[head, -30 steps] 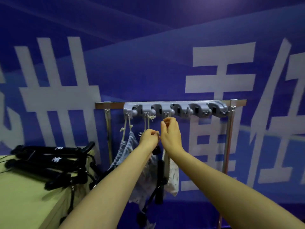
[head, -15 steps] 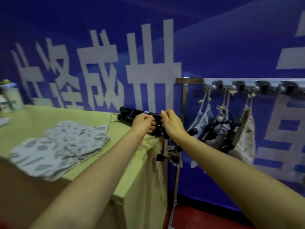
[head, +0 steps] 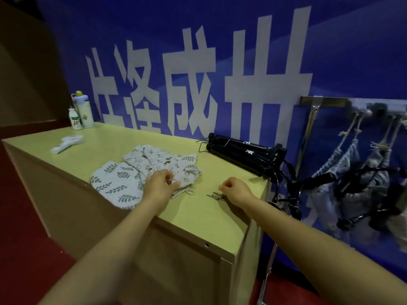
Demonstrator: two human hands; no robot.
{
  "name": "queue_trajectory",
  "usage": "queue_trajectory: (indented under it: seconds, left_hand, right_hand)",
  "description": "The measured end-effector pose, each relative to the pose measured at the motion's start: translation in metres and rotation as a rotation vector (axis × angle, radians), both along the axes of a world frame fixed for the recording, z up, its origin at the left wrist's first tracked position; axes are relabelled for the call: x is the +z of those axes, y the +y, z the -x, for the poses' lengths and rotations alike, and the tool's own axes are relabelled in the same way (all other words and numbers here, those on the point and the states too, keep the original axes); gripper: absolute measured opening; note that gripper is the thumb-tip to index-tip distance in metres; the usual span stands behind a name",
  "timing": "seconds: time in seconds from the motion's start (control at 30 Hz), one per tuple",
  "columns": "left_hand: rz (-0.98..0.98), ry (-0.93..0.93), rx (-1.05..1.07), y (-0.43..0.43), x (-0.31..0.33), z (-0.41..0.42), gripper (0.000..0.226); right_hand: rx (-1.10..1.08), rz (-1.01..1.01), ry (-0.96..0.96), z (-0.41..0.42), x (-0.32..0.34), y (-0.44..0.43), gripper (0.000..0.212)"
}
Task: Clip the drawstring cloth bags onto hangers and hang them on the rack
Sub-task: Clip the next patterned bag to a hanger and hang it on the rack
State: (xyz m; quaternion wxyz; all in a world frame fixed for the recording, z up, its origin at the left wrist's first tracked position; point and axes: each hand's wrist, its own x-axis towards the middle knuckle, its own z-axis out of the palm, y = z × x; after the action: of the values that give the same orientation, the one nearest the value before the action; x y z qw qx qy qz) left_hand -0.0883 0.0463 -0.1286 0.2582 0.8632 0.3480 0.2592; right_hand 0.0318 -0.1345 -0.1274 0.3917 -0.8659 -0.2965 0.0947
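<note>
Several printed drawstring cloth bags (head: 154,161) lie in a loose pile on the yellow-green table (head: 198,219); a leaf-print bag (head: 114,183) is nearest the front. My left hand (head: 161,187) rests on the pile and pinches the edge of a white printed bag. My right hand (head: 236,191) sits on the table with its fingers curled, holding nothing that I can see; a small metal clip (head: 214,195) lies just left of it. A stack of black hangers (head: 244,154) lies at the table's far right corner. Bags clipped to black hangers (head: 343,170) hang from the rack (head: 323,101) at the right.
A tall bottle (head: 84,111) and a small white bottle (head: 74,121) stand at the table's far left corner, with a white handled tool (head: 66,144) lying near them. A blue wall with large white characters is behind. The floor is red.
The view swung left from the rack to the table. Both hands left the hanger stack; the left came down on the bag pile and the right onto the table by the clip.
</note>
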Motion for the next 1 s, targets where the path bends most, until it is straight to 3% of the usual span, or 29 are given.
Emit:
queue_trajectory:
  seconds: [0.2, 0.33, 0.5, 0.7, 0.87, 1.0]
  left_hand:
    - [-0.03, 0.125, -0.023, -0.003, -0.011, -0.004, 0.037]
    - [0.15, -0.045, -0.01, -0.004, -0.008, -0.002, 0.021]
    - [0.252, -0.132, 0.009, -0.007, -0.002, 0.0, 0.033]
    - [0.333, -0.21, 0.012, -0.007, 0.005, 0.002, 0.032]
    - [0.292, -0.226, 0.044, -0.006, 0.012, 0.004, 0.026]
    - [0.294, -0.334, 0.091, -0.009, 0.03, 0.0, 0.027]
  right_hand:
    - [-0.007, -0.01, 0.018, -0.003, -0.003, 0.004, 0.016]
    - [0.011, 0.004, -0.004, -0.004, -0.001, 0.002, 0.021]
    - [0.008, 0.003, -0.051, -0.005, -0.008, 0.002, 0.009]
    - [0.028, -0.005, -0.039, -0.006, -0.007, -0.002, 0.023]
    - [0.057, 0.101, -0.135, -0.007, -0.002, -0.008, 0.013]
    - [0.085, 0.31, -0.298, -0.01, 0.004, -0.004, 0.02]
